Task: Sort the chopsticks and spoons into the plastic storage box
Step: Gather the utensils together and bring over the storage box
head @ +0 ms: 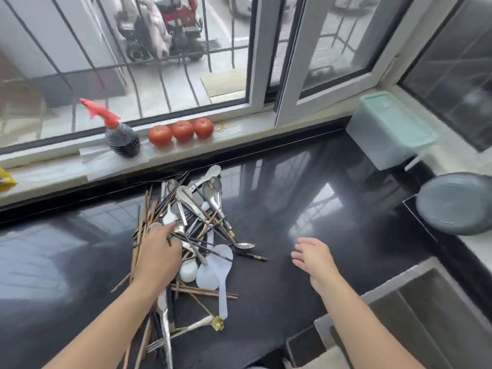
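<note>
Left hand (159, 251) in utensil pile (197, 225); right hand (314, 255) hovering open.

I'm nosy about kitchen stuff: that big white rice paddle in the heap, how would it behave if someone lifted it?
The white rice paddle looks like thin plastic, so probably light and fairly stiff. It lies flat, so it should not roll. Chopsticks cross it, so lifting it may drag or scatter them on the glossy countertop.

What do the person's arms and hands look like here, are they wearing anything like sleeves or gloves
Both arms are bare as far as the frame shows, with no sleeves in view. The left hand and the right hand wear no gloves, and no rings, bracelets or watch show at the wrists. The fingernails look short and unpainted, though the picture is soft there.
</note>
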Motion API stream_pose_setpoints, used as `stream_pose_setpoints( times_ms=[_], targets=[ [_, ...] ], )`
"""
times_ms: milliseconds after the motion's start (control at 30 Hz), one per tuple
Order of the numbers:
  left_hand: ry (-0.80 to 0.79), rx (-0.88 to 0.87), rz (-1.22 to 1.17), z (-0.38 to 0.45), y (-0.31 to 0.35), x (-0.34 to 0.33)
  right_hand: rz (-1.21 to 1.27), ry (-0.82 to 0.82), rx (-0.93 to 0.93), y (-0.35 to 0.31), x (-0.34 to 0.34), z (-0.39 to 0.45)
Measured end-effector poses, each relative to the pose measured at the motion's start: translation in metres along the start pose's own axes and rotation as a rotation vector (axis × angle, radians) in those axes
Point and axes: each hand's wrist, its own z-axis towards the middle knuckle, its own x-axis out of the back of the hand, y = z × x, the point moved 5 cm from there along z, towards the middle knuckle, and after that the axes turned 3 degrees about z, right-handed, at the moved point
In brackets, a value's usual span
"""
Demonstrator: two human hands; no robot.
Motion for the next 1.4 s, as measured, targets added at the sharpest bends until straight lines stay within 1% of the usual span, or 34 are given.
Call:
stream_pose_setpoints(
  times_ms=[133, 233, 267, 333, 400, 500, 567, 633, 700, 833, 900, 967, 1033, 1100, 1200, 1300, 1367, 1400],
  targets=[
    [-0.205, -0.04, -0.094, 0.005, 0.083, -0.052, 0.145, 0.058, 0.11, -0.059, 0.037, 0.032],
    [-0.323, -0.04, -0.071, 0.01, 0.118, -0.085, 0.061, 0.049, 0.141, -0.086, 0.055, 0.054],
    [-0.348, -0.051, -0.055, 0.014, 0.13, -0.093, -0.014, 0.047, 0.172, -0.1, 0.06, 0.066],
    [-0.37, -0.061, -0.009, 0.025, 0.15, -0.103, -0.32, 0.097, 0.32, -0.142, 0.073, 0.096],
    [-0.373, -0.06, 0.024, 0.04, 0.17, -0.108, -0.692, 0.245, 0.471, -0.197, 0.092, 0.129],
    [-0.338, -0.042, 0.032, 0.064, 0.198, -0.112, -1.077, 0.461, 0.626, -0.276, 0.122, 0.173],
    [-0.332, -0.044, 0.056, 0.072, 0.215, -0.116, -1.2, 0.581, 0.621, -0.309, 0.14, 0.203],
    [-0.349, -0.049, 0.086, 0.078, 0.228, -0.122, -1.267, 0.589, 0.539, -0.323, 0.148, 0.227],
    [-0.377, -0.049, 0.091, 0.081, 0.234, -0.128, -1.351, 0.57, 0.508, -0.327, 0.149, 0.24],
    [-0.41, -0.046, 0.071, 0.086, 0.242, -0.137, -1.525, 0.652, 0.62, -0.333, 0.158, 0.246],
    [-0.425, -0.021, 0.049, 0.083, 0.241, -0.141, -1.511, 0.635, 0.667, -0.333, 0.155, 0.239],
    [-0.456, 0.018, -0.029, 0.075, 0.239, -0.147, -1.442, 0.577, 0.675, -0.323, 0.14, 0.217],
    [-0.511, 0.08, -0.177, 0.063, 0.236, -0.156, -1.382, 0.532, 0.719, -0.297, 0.114, 0.178],
    [-0.575, 0.142, -0.329, 0.048, 0.236, -0.164, -1.352, 0.464, 0.78, -0.251, 0.082, 0.125],
    [-0.617, 0.234, -0.505, 0.026, 0.228, -0.171, -1.322, 0.289, 0.797, -0.16, 0.038, 0.039],
    [-0.615, 0.259, -0.578, 0.008, 0.207, -0.17, -1.267, 0.043, 0.852, -0.09, 0.007, -0.032],
    [-0.541, 0.259, -0.608, -0.002, 0.19, -0.161, -1.238, -0.089, 0.861, -0.067, -0.002, -0.063],
    [-0.488, 0.246, -0.612, -0.007, 0.181, -0.156, -1.158, -0.159, 0.831, -0.06, -0.002, -0.072]
  ],
)
